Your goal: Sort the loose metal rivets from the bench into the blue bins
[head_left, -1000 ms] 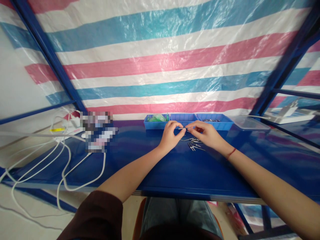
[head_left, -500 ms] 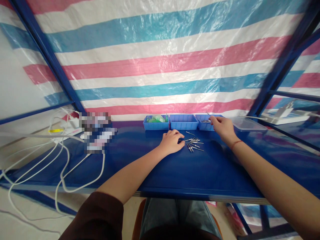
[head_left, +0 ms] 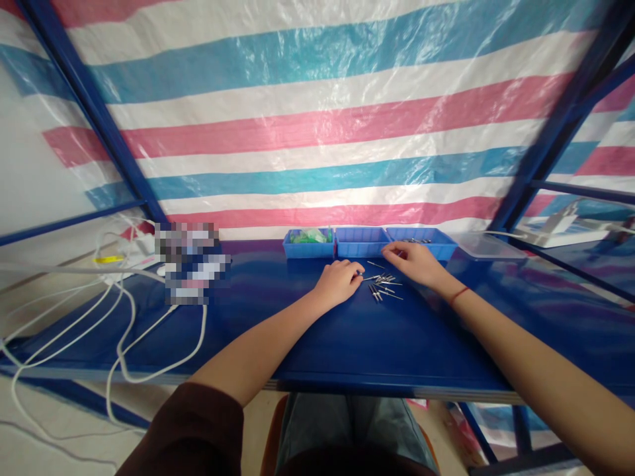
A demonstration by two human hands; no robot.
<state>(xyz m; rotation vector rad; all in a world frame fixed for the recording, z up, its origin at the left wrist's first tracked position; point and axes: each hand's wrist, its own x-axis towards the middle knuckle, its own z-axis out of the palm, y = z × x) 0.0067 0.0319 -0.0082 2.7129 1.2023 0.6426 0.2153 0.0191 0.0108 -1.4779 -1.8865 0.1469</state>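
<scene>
Silvery metal pieces (head_left: pixel 381 280), slim and pin-like, lie in a loose heap on the dark blue worktop (head_left: pixel 347 344), just right of and below the centre of the frame. They sit between the two hands, probably so that both can get at them without a long stretch. The left hand (head_left: pixel 338 283) rests on the worktop immediately left of the heap, fingers bent and drawn in; a thin piece runs up to its fingertips, but whether they pinch it I cannot tell. The right hand (head_left: pixel 413 263) is above and to the right of the heap, thumb and forefinger brought close together in front of the trays; whether anything is between them is too small to make out. One single pin (head_left: pixel 376 264) lies apart, above the heap and near the right fingertips.

Behind, three blue trays stand side by side: the left tray (head_left: pixel 308 250) holds something green, the middle tray (head_left: pixel 360 251) comes next, and the right tray (head_left: pixel 443 252) contains more metal bits. This row seems meant to keep kinds separate, within arm's reach.
</scene>
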